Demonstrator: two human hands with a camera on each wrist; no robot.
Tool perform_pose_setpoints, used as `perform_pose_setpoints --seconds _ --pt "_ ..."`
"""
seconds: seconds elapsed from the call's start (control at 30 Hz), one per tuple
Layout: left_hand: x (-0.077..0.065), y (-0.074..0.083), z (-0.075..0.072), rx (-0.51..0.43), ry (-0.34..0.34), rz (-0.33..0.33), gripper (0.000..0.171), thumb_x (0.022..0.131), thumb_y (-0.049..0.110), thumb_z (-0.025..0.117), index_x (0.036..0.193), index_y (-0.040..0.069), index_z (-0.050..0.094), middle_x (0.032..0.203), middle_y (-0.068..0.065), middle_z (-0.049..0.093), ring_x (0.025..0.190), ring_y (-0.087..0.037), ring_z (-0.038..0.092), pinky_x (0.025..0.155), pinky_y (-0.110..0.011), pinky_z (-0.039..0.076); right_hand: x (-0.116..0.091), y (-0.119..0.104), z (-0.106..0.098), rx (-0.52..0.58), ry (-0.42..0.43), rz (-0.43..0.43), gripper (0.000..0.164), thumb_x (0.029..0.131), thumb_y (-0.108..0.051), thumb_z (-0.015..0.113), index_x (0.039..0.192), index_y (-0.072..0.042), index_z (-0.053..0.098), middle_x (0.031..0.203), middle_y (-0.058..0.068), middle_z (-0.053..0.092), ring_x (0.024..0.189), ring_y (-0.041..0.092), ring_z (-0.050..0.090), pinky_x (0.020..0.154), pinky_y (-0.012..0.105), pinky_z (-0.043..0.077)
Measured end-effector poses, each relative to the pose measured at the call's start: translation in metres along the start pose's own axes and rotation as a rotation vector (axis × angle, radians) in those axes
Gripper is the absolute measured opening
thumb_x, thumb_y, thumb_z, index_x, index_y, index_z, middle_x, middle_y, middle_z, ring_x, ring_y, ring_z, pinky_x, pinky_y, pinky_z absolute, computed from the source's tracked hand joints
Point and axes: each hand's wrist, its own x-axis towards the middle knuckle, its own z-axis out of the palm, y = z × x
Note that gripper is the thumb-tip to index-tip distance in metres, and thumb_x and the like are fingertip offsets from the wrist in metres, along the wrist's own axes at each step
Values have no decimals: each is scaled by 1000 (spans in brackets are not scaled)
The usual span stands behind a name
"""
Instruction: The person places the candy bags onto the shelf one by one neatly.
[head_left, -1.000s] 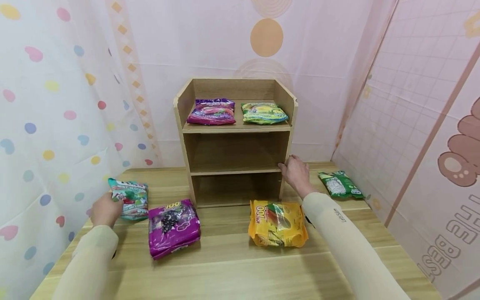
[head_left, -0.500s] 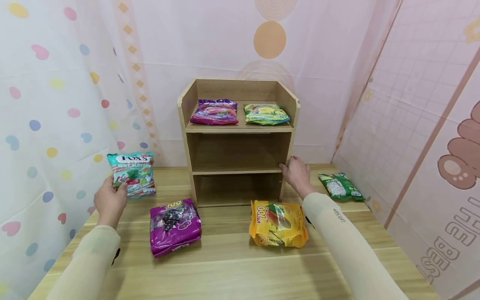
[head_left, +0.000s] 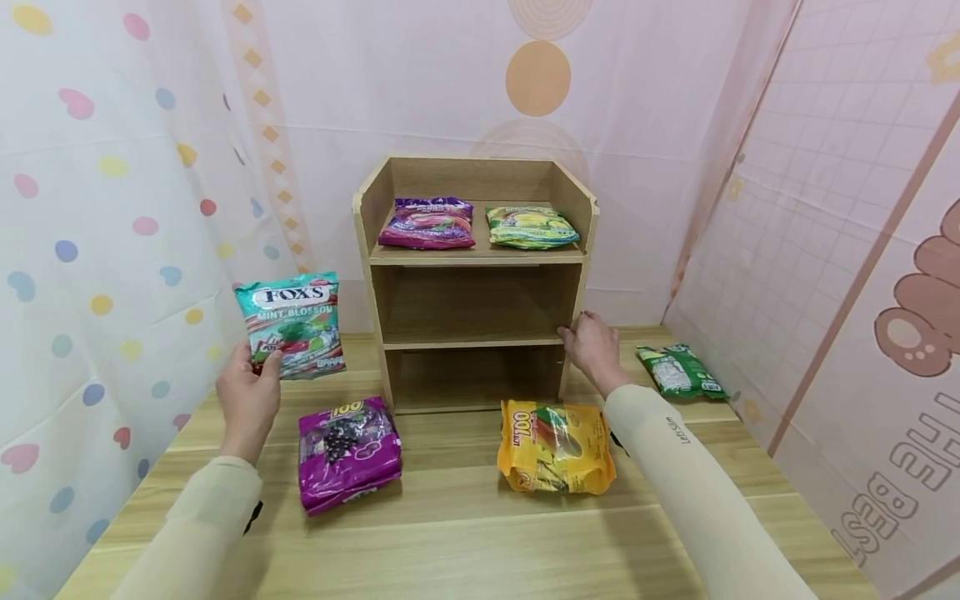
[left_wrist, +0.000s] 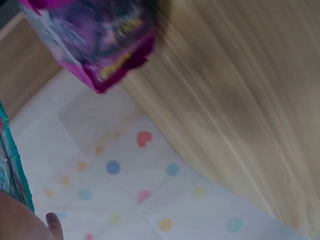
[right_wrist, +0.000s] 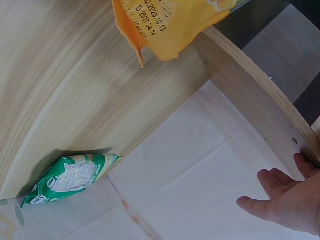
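My left hand (head_left: 249, 398) pinches the blue-green candy bag (head_left: 296, 321) by its low left corner, and the bag is up, left of the wooden shelf (head_left: 480, 343). My right hand (head_left: 594, 348) holds the shelf's right edge. A purple bag (head_left: 348, 458) and a yellow bag (head_left: 558, 450) lie on the table (head_left: 450, 550) in front.

The left hand (head_left: 250, 396) has raised the Fox's Mint Blossom bag (head_left: 296, 321) from low by the left edge of the table (head_left: 450, 550), now more upright and nearer the wooden shelf unit (head_left: 480, 302).
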Motion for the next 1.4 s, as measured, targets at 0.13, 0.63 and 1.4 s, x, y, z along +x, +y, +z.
perform_pose_setpoints --seconds 0.13,0.63,1.4 --pt "-9 9 4 -67 55 21 36 102 23 57 132 3 59 119 -16 66 87 -6 55 70 -12 43 0 -1 0 1 -1 1 45 103 -30 54 65 -5 56 145 23 48 136 37 42 111 62 23" --pt "-38 42 20 -241 167 207 31 98 13 64 125 -1 63 109 -15 69 76 -2 56 66 -14 44 0 -1 -2 -11 -8 -3 44 103 -31 53 67 -6 56 145 22 49 135 38 43 111 64 22" --pt "-63 66 77 -208 -132 301 29 98 10 63 124 -3 61 107 -18 71 86 -21 67 67 -8 47 1 4 -7 -87 -69 -50 39 105 -32 47 103 2 67 152 24 37 145 36 28 111 70 11"
